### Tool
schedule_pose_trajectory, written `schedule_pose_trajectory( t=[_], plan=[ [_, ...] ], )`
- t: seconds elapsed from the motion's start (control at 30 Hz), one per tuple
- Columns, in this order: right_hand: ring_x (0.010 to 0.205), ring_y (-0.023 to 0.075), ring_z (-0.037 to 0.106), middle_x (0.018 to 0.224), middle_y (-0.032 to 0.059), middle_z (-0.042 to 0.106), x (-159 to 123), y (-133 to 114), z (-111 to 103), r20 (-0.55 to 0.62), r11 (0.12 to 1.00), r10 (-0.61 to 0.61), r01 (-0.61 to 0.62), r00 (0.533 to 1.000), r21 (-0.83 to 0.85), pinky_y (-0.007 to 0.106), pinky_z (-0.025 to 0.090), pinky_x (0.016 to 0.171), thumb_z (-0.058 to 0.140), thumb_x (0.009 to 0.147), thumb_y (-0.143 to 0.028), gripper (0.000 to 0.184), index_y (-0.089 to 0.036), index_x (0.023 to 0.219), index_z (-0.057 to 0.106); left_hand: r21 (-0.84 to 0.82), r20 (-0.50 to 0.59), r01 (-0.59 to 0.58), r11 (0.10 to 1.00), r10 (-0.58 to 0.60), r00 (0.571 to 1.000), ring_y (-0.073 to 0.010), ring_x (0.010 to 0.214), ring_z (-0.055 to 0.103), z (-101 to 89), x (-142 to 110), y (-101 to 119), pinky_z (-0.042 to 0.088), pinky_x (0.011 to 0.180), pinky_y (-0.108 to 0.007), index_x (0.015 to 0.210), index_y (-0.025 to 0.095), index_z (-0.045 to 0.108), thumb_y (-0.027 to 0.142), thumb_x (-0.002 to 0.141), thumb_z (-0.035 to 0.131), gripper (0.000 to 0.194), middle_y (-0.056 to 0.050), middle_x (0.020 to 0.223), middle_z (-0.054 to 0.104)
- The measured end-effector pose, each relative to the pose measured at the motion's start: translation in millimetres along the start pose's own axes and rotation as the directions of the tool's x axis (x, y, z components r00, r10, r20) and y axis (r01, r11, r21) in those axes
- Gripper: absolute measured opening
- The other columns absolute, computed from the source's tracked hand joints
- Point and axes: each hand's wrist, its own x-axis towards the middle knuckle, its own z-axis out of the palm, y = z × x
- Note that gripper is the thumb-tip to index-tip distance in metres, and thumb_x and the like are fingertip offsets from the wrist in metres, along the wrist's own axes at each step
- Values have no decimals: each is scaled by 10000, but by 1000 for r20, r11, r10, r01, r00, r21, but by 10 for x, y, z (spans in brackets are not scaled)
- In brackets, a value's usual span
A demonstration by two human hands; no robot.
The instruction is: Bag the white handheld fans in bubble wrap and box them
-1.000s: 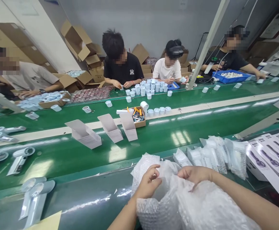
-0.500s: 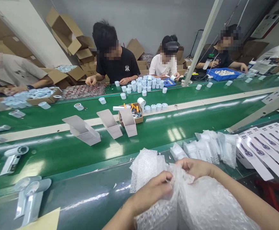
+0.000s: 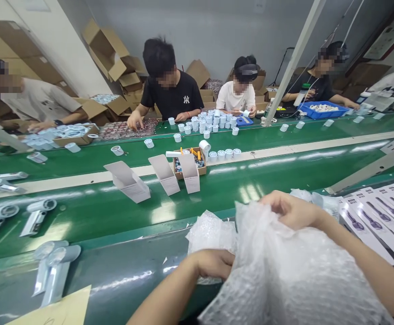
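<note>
Partly over left hand (image 3: pixel 215 264), bubble wrap (image 3: pixel 302 271).

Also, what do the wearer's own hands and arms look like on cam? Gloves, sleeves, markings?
No gloves on the left hand or right hand. Forearms bare as far as they show, with no sleeve, watch, band or cable. No clear markings. Some fingers are hidden, so I can't rule out rings.

Glare streaks on green belt (image 3: pixel 217 185); edges stretched; faces pixelated.
</note>
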Motion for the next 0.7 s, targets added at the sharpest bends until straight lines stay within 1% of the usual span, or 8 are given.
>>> schedule_pose_trajectory(
  t=[0.1,0.2,0.27,0.3,0.37,0.43,0.57,0.7],
  plan=[
    [771,213,695,887,104,741,-303,336,-145,7,981,191,-192,981,17,290,550,671,789,691,-332,309,-111,898,723,211,-355,-7,977,84,931,-250,806,645,-493,-32,152,516,799,-403,850,197,702,426,635,769,321,-21,728,697],
    [711,202,706,801,68,748,-508,828,-144,140,896,420,-434,897,91,262,550,615,837,607,-342,364,-123,883,744,367,-654,-32,930,282,702,-272,1045,574,-513,-8,106,411,984,-488,936,190,682,485,884,459,374,-81,946,686],
    [645,172,693,721,24,732,-521,1154,-94,216,832,502,-536,837,141,220,525,563,864,520,-332,376,-136,821,752,505,-555,-76,860,390,735,-309,1170,507,-232,80,-85,297,1068,-560,966,217,692,459,894,450,350,-97,1101,667],
    [618,153,680,698,5,722,-488,1292,-69,236,810,523,-564,819,162,202,510,549,872,479,-325,381,-143,791,751,618,-381,-127,776,437,815,-340,1268,431,-62,144,-211,176,1106,-619,1029,260,688,452,873,504,309,-82,1222,634],
    [584,123,650,688,-23,707,-349,1494,-32,242,786,545,-589,803,187,181,487,534,872,420,-317,388,-158,749,742,773,-43,-216,597,389,920,-392,1391,249,215,285,-468,-53,1079,-706,1174,338,633,489,816,604,390,-53,1411,511],
    [572,114,628,693,-35,698,-129,1599,-19,237,787,548,-591,802,178,180,476,532,860,411,-316,376,-165,732,732,848,108,-242,471,293,950,-415,1423,143,303,391,-674,-156,1017,-739,1249,357,578,523,788,633,493,-57,1479,431],
    [586,117,611,701,-49,685,482,1647,-19,189,836,506,-533,841,134,191,460,543,829,451,-277,322,-172,731,709,885,109,-225,409,287,952,-401,1406,202,-63,389,-875,-161,1037,-707,1193,304,618,363,783,635,414,-80,1412,502],
    [569,108,580,669,-65,663,1175,1687,39,114,897,422,-432,899,87,194,429,519,794,478,-258,331,-170,781,693,732,39,-149,664,178,983,-330,1410,249,-687,277,-937,-157,1100,-607,1044,306,702,261,786,592,284,-54,1337,578]
  ],
)
